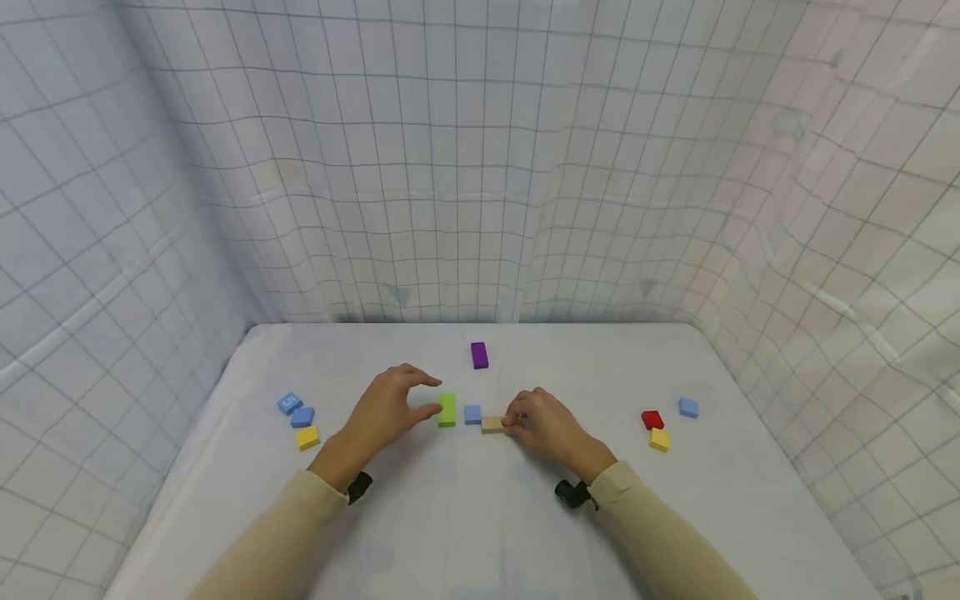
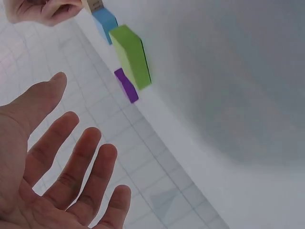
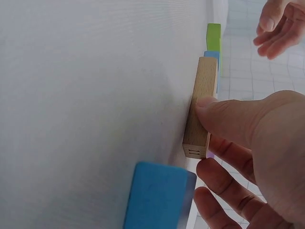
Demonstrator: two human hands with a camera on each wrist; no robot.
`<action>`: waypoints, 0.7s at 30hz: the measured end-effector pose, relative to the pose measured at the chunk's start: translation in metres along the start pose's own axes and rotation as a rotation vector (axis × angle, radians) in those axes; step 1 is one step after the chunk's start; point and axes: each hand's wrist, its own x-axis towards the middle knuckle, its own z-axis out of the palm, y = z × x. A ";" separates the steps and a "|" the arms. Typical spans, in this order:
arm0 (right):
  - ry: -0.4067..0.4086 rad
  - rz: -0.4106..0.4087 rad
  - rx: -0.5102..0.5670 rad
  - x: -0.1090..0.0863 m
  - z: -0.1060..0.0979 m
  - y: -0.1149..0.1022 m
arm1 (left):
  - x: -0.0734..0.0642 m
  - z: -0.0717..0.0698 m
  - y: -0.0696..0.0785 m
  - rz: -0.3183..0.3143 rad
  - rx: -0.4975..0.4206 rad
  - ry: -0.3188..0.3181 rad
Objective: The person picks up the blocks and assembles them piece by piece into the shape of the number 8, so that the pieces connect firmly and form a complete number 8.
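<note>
My right hand pinches a plain wooden block between thumb and fingers, low over the table. The far end of this block lies close by a small blue block. A light green block stands just left of the blue one. Beside the green block, my left hand hovers with thumb and fingers spread and nothing in it. Another blue block is near my right hand in the right wrist view; in the head view the hand hides it.
A purple block sits farther back on the white table. Two blue blocks and a yellow block lie at left. Red, yellow and blue blocks lie at right. Gridded white curtains surround the table.
</note>
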 end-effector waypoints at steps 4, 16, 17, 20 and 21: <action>0.010 -0.010 0.009 0.000 0.000 0.001 | -0.008 -0.013 -0.013 0.000 -0.007 0.045; 0.009 0.002 0.029 0.000 -0.002 -0.001 | -0.041 -0.043 -0.054 -0.072 -0.021 0.101; 0.008 0.002 0.030 0.001 -0.002 0.000 | -0.044 -0.045 -0.057 -0.077 -0.025 0.103; 0.002 0.008 0.027 0.001 -0.001 0.001 | -0.052 -0.050 -0.068 -0.091 -0.027 0.104; 0.000 0.010 0.027 0.001 -0.001 0.001 | -0.055 -0.052 -0.071 -0.096 -0.024 0.100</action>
